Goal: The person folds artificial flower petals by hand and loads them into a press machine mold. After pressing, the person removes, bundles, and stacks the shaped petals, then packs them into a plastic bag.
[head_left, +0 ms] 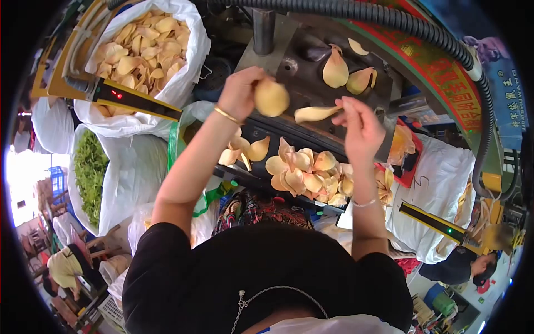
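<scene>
My left hand (241, 92), with a gold bangle at the wrist, is closed on a round yellowish petal piece (271, 98), slightly blurred. In my right hand (360, 128) the fingers pinch the narrow end of a long pale petal piece (316, 114). Both hands are over the dark metal machine bed (300, 89). Beyond them on the bed lie a teardrop-shaped petal piece (335, 69) and a greenish one (360, 80). Nearer my body, a pile of pinkish-cream petal pieces (303, 171) and a smaller group (245, 150) lie along the front ledge.
A white sack of pale pieces (146, 50) stands at upper left, above a sack of green leaves (90, 172). Yellow-black sensor bars (139, 100) flank the machine. A ribbed hose (356, 14) arches overhead. Other people (453, 266) are at lower right and lower left.
</scene>
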{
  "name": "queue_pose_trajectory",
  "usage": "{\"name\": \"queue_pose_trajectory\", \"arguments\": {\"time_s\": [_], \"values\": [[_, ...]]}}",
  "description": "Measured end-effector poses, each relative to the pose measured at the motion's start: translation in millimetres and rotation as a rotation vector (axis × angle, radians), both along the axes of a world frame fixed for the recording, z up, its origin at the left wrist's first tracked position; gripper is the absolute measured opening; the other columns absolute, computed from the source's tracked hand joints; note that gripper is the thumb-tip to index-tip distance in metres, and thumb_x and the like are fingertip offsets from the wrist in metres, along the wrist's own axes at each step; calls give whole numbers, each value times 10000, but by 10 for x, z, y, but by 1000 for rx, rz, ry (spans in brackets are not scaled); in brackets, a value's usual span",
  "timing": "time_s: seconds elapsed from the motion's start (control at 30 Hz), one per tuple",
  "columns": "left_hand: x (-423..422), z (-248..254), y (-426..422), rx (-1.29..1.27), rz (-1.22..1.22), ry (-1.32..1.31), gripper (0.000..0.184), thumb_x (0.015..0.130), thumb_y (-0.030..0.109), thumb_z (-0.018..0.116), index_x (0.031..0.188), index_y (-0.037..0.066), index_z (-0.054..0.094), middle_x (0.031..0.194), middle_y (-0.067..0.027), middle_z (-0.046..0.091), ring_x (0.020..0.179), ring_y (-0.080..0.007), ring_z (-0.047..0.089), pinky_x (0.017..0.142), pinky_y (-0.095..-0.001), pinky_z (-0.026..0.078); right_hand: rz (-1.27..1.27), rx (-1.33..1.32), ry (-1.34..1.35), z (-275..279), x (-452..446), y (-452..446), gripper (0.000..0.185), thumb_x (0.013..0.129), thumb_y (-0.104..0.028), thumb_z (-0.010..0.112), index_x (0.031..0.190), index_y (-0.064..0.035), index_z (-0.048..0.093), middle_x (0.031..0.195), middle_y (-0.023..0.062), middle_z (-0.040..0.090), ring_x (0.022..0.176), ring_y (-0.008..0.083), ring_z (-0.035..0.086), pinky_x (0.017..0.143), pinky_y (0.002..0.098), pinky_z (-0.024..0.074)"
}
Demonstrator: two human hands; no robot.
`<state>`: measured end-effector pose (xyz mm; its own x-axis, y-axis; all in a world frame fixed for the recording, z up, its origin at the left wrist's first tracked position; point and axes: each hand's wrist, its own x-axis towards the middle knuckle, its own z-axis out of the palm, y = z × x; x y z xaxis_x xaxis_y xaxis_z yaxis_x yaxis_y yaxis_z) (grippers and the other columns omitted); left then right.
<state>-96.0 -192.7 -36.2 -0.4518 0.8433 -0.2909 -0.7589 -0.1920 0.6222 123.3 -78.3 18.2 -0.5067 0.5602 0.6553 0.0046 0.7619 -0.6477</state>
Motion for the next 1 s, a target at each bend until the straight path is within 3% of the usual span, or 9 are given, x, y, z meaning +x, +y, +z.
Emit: {"name": "queue_pose_trajectory", "arguments": {"time_s": [0.07, 0.17, 0.27, 0.37, 0.53, 0.63, 0.77, 0.9, 1.0], "values": [[-133, 13, 66, -96, -55, 166, 104, 836, 65, 596, 900, 0, 645, 861, -93, 654, 756, -181, 627, 673, -288, 518, 13, -737, -189, 153, -41, 144, 123, 908, -111, 612, 953, -6, 658, 805, 41, 673, 580, 90, 592, 535, 215, 477], [-232, 293, 429, -207, -146, 550, 160, 848, 108, 614, 960, -6, 635, 875, -77, 641, 787, -177, 618, 656, -265, 497, 150, -705, -16, 155, -500, 630, 132, 879, -141, 658, 883, -9, 659, 761, 28, 657, 556, 73, 562, 527, 208, 455], [-106, 523, 841, -92, -85, 830, 264, 846, 166, 665, 1049, 3, 627, 926, -76, 646, 826, -178, 629, 669, -264, 503, 9, -523, -185, 86, -758, 914, 122, 862, -139, 672, 852, -18, 651, 725, 21, 646, 553, 75, 552, 529, 216, 443], [-200, 545, 1272, -88, -316, 1149, 366, 837, 243, 711, 1120, 31, 615, 1005, -66, 651, 902, -164, 622, 736, -276, 511, -20, -460, -175, -39, -872, 1056, 109, 842, -124, 681, 832, -23, 642, 695, 10, 632, 554, 80, 548, 535, 233, 441], [-309, 545, 1527, 14, -470, 1228, 201, 826, 229, 700, 970, 89, 687, 909, 2, 660, 863, -113, 578, 816, -266, 457, -41, -336, -218, -84, -806, 1187, 123, 845, -142, 670, 838, -22, 644, 683, 1, 621, 580, 87, 556, 550, 242, 448], [-316, 751, 1536, -191, -571, 1456, 269, 813, 250, 725, 1020, 85, 679, 979, -8, 663, 924, -122, 568, 868, -279, 438, -31, -289, -301, -38, -776, 1189, 164, 863, -182, 648, 844, -20, 643, 681, 1, 616, 622, 94, 572, 567, 241, 456], [-479, 540, 1785, -128, -635, 1265, 293, 791, 243, 749, 1020, 76, 677, 1025, -22, 660, 943, -131, 571, 874, -287, 439, 7, -163, -374, -202, -846, 1395, 189, 890, -207, 609, 841, -27, 639, 681, 14, 615, 643, 97, 578, 577, 250, 457], [-513, 580, 1786, -172, -601, 1367, 319, 780, 212, 757, 1046, 61, 667, 1026, -34, 661, 950, -125, 576, 877, -287, 445, 183, -670, -344, -4, -798, 1306, 186, 895, -205, 592, 827, -37, 633, 666, 12, 602, 628, 96, 566, 572, 267, 446], [-562, 489, 1748, -145, -638, 1377, 314, 782, 210, 755, 1044, 60, 668, 1025, -34, 661, 947, -125, 577, 871, -287, 447, 63, -457, -426, -260, -856, 1400, 188, 900, -206, 577, 834, -38, 629, 660, 11, 596, 624, 93, 560, 569, 274, 438]]}}
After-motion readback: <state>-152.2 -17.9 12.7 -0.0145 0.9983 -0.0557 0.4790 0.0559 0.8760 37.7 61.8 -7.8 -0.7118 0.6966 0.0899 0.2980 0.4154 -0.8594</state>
